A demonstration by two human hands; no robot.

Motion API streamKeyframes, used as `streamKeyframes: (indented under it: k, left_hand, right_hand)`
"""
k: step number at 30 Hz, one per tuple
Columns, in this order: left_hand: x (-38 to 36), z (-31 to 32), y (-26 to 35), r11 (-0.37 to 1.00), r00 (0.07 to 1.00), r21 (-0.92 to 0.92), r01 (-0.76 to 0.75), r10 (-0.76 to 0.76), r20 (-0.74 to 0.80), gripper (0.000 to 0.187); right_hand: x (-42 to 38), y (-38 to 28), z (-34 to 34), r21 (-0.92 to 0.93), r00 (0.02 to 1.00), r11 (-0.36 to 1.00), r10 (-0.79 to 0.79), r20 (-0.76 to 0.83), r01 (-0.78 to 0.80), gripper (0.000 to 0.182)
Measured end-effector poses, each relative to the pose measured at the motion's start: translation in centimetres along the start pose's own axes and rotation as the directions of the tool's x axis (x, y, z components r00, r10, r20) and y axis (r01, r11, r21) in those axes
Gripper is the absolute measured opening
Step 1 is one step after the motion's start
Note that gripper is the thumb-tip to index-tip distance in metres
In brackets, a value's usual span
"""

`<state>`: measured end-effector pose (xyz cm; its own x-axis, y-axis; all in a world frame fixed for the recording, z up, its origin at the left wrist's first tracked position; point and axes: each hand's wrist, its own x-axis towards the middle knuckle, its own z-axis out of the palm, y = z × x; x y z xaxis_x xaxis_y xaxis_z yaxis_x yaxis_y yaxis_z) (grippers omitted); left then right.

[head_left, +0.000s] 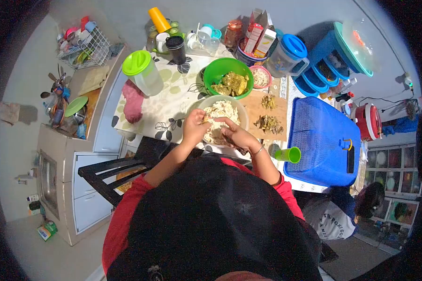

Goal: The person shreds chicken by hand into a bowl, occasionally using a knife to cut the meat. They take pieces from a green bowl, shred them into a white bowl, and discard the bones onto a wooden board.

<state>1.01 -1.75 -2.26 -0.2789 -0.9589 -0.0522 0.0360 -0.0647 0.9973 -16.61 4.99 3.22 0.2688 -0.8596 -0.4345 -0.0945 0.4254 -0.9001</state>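
Observation:
A pale bowl (243, 112) filled with shredded whitish food (222, 110) stands at the table's front edge. Over its left side my left hand (194, 127) is closed in a pinch; whatever is between its fingertips is too small to name. My right hand (241, 138) curls over the right side of the bowl, around a dark brown piece of food (229, 142) partly hidden by the fingers. Just behind is a green bowl (214, 70) with yellowish chunks of food (234, 83). Brown paper (279, 105) to the right carries two small heaps of scraps (268, 123).
A lidded pitcher (145, 77) and pink cloth (132, 100) lie left. A small pink bowl (261, 77), a green cup (290, 155) and a large blue mesh cover (321, 140) are right. A black chair (122, 171) stands front left. Another person (330, 218) is low at right.

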Motion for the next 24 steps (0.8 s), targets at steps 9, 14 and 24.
streamKeyframes:
  k: [9,14,24]
  left_hand:
    - [0.3,0.1,-0.2,0.938,0.976,-0.286,0.197,-0.159,0.149,0.026]
    - [0.0,-0.4,-0.2,0.901,0.935,-0.290,0.322,-0.254,0.248,0.019]
    - [-0.1,0.1,-0.1,0.931,0.941,-0.182,0.316,-0.284,0.183,0.021]
  right_hand:
    - [0.1,0.4,-0.8,0.448,0.983,0.883,0.069,0.172,-0.140,0.036]
    - [0.3,2.2,-1.2,0.685,0.946,0.702,-0.052,0.319,-0.193,0.042]
    - [0.5,2.4,-0.8,0.312,0.995,0.945,0.076,0.068,-0.094,0.038]
